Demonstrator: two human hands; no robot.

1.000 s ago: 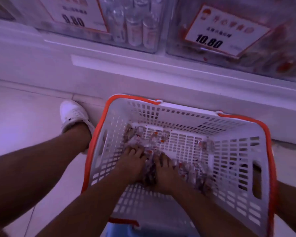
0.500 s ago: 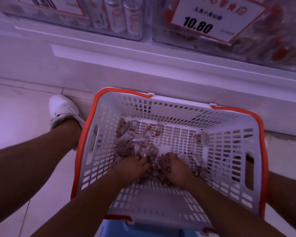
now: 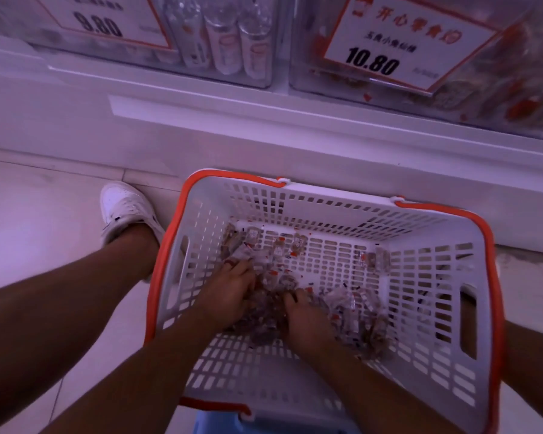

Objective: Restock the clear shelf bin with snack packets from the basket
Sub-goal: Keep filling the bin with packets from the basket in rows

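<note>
Both hands are down in the white basket (image 3: 433,308), left hand (image 3: 229,292) and right hand (image 3: 308,321) with fingers curled around bunched snack packets (image 3: 273,277); more packets lie just right of them.

Small see-through snack packets with red marks (image 3: 342,303) lie in a loose heap on the floor of the white plastic basket with holes and an orange rim (image 3: 298,189), which sits below the clear shelf bin with the 10.80 sign (image 3: 499,89).

White, orange-rimmed slotted basket (image 3: 333,202)
</note>
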